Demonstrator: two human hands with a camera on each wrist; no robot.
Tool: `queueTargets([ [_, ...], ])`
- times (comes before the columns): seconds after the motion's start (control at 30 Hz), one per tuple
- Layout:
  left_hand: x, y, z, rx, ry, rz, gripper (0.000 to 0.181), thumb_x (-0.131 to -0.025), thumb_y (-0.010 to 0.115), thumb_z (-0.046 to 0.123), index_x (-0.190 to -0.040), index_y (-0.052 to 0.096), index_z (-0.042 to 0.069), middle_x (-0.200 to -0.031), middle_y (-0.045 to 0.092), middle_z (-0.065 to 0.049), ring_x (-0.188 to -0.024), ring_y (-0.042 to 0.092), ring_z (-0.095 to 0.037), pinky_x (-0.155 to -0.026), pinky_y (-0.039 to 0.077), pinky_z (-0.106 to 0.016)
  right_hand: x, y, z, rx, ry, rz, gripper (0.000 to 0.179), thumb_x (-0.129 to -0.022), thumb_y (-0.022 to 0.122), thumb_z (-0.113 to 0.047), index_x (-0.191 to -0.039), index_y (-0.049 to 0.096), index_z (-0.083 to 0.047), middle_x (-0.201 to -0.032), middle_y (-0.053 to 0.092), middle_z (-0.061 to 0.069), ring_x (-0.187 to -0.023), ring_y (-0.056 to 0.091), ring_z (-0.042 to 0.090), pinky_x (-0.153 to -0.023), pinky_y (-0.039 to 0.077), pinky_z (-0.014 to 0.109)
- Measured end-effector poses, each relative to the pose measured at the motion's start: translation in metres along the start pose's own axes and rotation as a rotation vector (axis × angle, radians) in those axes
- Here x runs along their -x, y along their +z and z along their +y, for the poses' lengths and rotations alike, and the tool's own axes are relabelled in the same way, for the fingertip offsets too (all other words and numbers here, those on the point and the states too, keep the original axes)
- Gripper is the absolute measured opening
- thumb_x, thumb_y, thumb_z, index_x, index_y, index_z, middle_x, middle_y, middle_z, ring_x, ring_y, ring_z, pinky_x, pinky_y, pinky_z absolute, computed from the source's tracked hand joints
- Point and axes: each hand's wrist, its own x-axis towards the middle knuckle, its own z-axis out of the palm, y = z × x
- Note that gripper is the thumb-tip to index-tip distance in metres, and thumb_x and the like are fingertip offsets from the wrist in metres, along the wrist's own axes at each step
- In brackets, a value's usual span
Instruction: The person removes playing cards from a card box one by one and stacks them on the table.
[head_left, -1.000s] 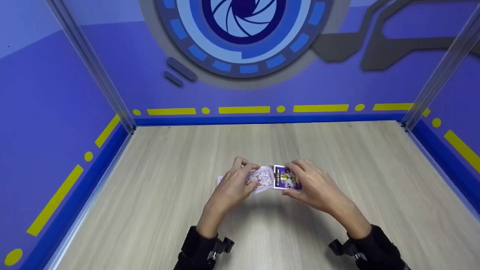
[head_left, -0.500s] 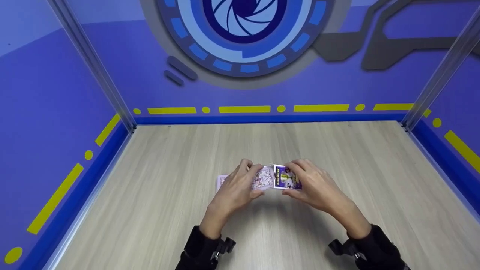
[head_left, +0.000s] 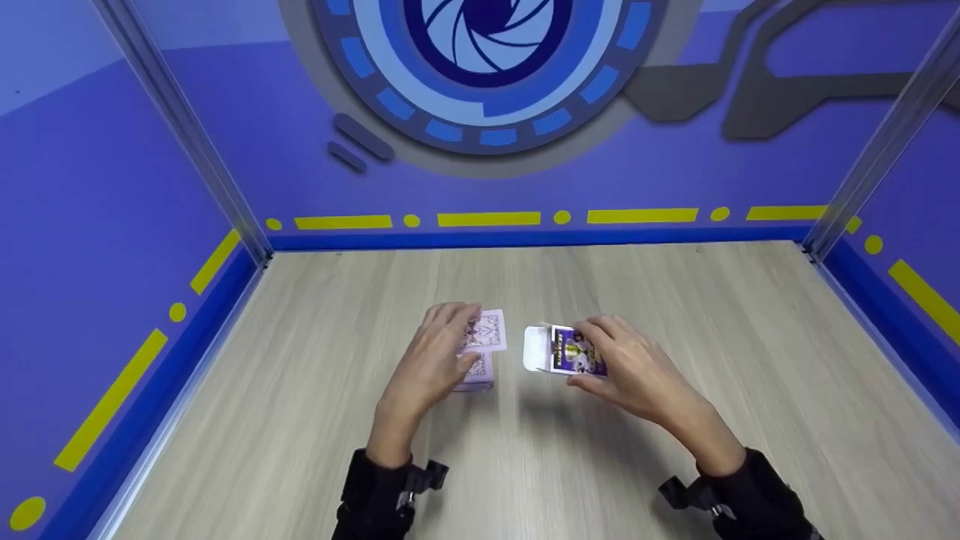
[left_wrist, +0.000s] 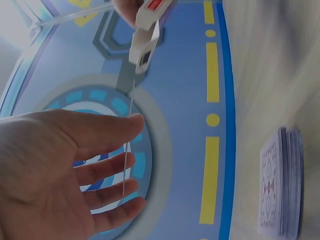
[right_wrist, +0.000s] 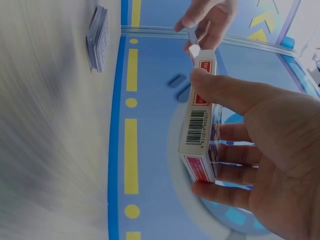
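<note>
My left hand point(head_left: 431, 352) pinches a thin playing card point(head_left: 489, 330) with a pale pink patterned back. Seen from the left wrist, the card is edge-on between thumb and fingers. Below that hand a stack of matching cards point(left_wrist: 280, 185) lies on the table, partly covered by the hand and card in the head view. To the right, my right hand point(head_left: 630, 367) grips a purple and white card box point(head_left: 577, 351) above the table. The box's white flap point(head_left: 536, 349) stands open, facing the left hand. A barcode side of the box shows in the right wrist view.
The wood-grain tabletop point(head_left: 360, 315) is bounded by a blue back wall point(head_left: 487, 195) and side walls at left and right. Metal posts point(head_left: 187, 135) mark the corners. A black strap point(head_left: 382, 487) with a camera mount circles each wrist.
My left hand has drawn leftward, away from the box, with the card between its fingers. The box's flap and more of the stack now show. The right hand has barely moved.
</note>
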Motion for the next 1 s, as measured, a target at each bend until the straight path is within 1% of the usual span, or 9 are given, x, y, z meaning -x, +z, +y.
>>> queueTargets([
  [0.13,0.001,-0.002,-0.012,0.013,-0.038,0.011,0.066,-0.083,0.085,0.004,-0.143,0.057,0.003,-0.140,0.060,-0.015,-0.135,0.050,-0.032,-0.114,0.039,-0.046,0.000,0.000,0.000,-0.003,-0.003,-0.003,0.069,-0.081,0.089,-0.039,-0.134,0.062,-0.005,-0.126,0.062,0.013,-0.109,0.061,0.027,-0.083,0.056,0.046],
  [0.23,0.000,0.001,-0.020,0.021,-0.061,-0.003,0.064,-0.082,0.086,0.004,-0.141,0.059,0.003,-0.139,0.061,-0.015,-0.133,0.051,-0.033,-0.113,0.040,-0.048,0.000,0.001,0.001,-0.009,-0.006,0.000,0.069,-0.081,0.089,-0.038,-0.134,0.062,-0.005,-0.126,0.062,0.013,-0.109,0.061,0.027,-0.083,0.055,0.046],
  [0.33,-0.001,0.007,-0.028,0.025,-0.085,-0.041,0.061,-0.082,0.085,0.005,-0.138,0.061,0.002,-0.139,0.061,-0.016,-0.133,0.052,-0.034,-0.113,0.040,-0.050,0.000,0.001,0.001,-0.010,-0.007,0.001,0.068,-0.081,0.089,-0.037,-0.134,0.062,-0.005,-0.126,0.062,0.013,-0.109,0.061,0.027,-0.084,0.055,0.045],
  [0.5,0.000,0.021,-0.038,0.038,-0.159,-0.128,0.057,-0.085,0.083,0.004,-0.137,0.062,0.002,-0.140,0.060,-0.016,-0.133,0.052,-0.035,-0.113,0.039,-0.051,0.000,0.002,0.001,-0.007,-0.008,-0.006,0.068,-0.081,0.089,-0.038,-0.134,0.062,-0.005,-0.126,0.062,0.013,-0.110,0.061,0.028,-0.084,0.056,0.046],
  [0.6,0.000,0.027,-0.044,0.042,-0.176,-0.171,0.055,-0.085,0.081,0.002,-0.136,0.063,0.003,-0.139,0.061,-0.016,-0.132,0.053,-0.036,-0.112,0.040,-0.052,0.000,0.002,0.001,-0.005,-0.010,-0.004,0.067,-0.081,0.089,-0.038,-0.134,0.062,-0.005,-0.126,0.062,0.013,-0.110,0.060,0.028,-0.083,0.055,0.046],
  [0.73,0.001,0.035,-0.051,0.038,-0.183,-0.208,0.055,-0.082,0.081,0.000,-0.134,0.064,0.002,-0.137,0.063,-0.016,-0.130,0.055,-0.037,-0.111,0.041,-0.053,0.001,0.001,0.000,-0.001,-0.015,-0.008,0.067,-0.082,0.088,-0.038,-0.134,0.061,-0.005,-0.126,0.061,0.013,-0.109,0.060,0.027,-0.083,0.055,0.046],
  [0.83,0.002,0.040,-0.055,0.042,-0.203,-0.225,0.055,-0.081,0.080,-0.001,-0.134,0.065,0.002,-0.137,0.063,-0.016,-0.130,0.055,-0.036,-0.111,0.041,-0.051,0.001,0.001,0.000,0.003,-0.012,-0.012,0.068,-0.082,0.088,-0.038,-0.134,0.061,-0.005,-0.127,0.061,0.013,-0.110,0.060,0.027,-0.084,0.055,0.047],
  [1.0,0.001,0.045,-0.058,0.045,-0.227,-0.246,0.056,-0.081,0.081,-0.001,-0.135,0.064,0.002,-0.138,0.062,-0.016,-0.130,0.055,-0.035,-0.111,0.041,-0.049,0.002,0.001,0.000,0.002,-0.007,-0.011,0.067,-0.082,0.088,-0.038,-0.134,0.061,-0.004,-0.127,0.061,0.013,-0.110,0.060,0.027,-0.084,0.055,0.047],
])
